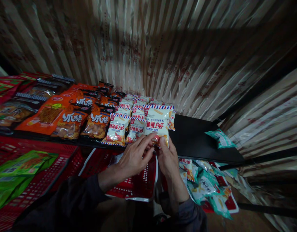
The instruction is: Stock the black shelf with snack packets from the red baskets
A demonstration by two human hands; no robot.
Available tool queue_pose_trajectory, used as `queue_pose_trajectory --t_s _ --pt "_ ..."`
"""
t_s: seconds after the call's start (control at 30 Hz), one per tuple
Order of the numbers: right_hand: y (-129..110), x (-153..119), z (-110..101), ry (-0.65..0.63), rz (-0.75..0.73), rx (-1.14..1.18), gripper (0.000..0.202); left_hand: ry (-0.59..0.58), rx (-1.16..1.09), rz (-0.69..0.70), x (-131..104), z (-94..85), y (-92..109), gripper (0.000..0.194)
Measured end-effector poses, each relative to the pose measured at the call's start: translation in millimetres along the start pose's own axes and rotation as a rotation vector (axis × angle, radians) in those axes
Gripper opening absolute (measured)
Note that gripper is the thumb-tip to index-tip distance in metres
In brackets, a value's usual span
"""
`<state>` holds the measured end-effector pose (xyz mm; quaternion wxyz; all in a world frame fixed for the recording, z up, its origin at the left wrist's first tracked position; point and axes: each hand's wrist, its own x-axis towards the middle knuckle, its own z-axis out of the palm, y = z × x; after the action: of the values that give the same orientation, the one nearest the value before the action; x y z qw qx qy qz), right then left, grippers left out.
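A white snack bag (158,117) with red lettering and a red-and-blue striped top edge stands upright above the front of a black shelf (191,137). My right hand (167,158) grips its lower right corner, thumb on the front. At the lower left corner, the curled fingers of my left hand (136,155) pinch the bag's bottom edge; some fingertips are hidden. Similar white bags (118,129) stand in rows just left of and behind the held one. Orange-and-black snack bags (96,124) are lined up further left.
Below the shelf's front sit a red basket (136,188), another basket (71,161) with green packets (20,174), and a third holding teal bags (207,183). One teal bag (222,138) lies at the shelf's right end. Pleated sheeting (138,48) hangs behind; a dark post (247,87) slants at right.
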<state>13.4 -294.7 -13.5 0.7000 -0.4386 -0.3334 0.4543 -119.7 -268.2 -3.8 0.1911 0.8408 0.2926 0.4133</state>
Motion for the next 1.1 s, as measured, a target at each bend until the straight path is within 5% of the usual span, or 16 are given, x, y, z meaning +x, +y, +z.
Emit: queue_pose_trajectory --t_s 0.17,0.43,0.63,0.73,0.83,1.1 --pt "-6 9 -12 0.087 0.043 0.079 0.04 0.124 -0.01 -0.125 1 6.9 -11 0.038" --pt "-29 22 -50 0.208 0.014 0.109 0.036 -0.061 -0.386 -0.158 11 35.3 -1 0.052" --pt "-35 48 -106 0.335 -0.087 0.026 0.041 -0.011 -0.624 -0.236 37 109.2 34 0.056" --pt "-25 67 -138 0.421 -0.109 -0.081 0.048 -0.018 -0.501 -0.373 47 154.7 40 0.059" --pt "-6 86 -155 0.469 -0.09 -0.157 0.056 -0.043 -0.357 -0.477 57 179.4 38 0.06" --pt "30 129 -156 0.46 -0.057 -0.432 0.075 -0.059 -0.037 -0.542 82 180.0 21 0.06"
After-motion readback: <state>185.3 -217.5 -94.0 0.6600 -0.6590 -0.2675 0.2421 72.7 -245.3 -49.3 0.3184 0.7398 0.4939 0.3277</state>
